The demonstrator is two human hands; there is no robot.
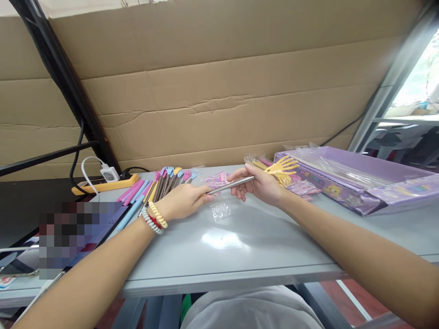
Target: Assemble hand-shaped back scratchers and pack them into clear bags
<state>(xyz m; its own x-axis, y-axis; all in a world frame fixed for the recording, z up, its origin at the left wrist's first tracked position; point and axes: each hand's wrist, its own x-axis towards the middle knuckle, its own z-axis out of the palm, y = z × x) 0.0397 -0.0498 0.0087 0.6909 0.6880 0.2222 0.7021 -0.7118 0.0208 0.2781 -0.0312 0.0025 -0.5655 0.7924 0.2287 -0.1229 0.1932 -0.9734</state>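
A thin silver metal rod (236, 183) stretches between my hands above the table. My left hand (183, 201) pinches its near end, fingers closed. The thumb and fingers of my right hand (262, 185) hold the other end, the lower fingers loosely curled. Right behind that hand are yellow hand-shaped back scratcher heads (283, 168); whether the rod joins one of them I cannot tell. Back scratchers (168, 185) with pink, blue and yellow heads lie in a row beyond my left hand. A small crumpled clear plastic bag (220, 211) rests below the rod.
An open purple display box (343, 183) with clear wrappers stands at the right. Pink printed cards (217, 179) lie at the back. Pink and blue tubes (135, 194) sit left, near a yellow power strip (103, 183) with a white charger. Cardboard (219, 100) walls the back.
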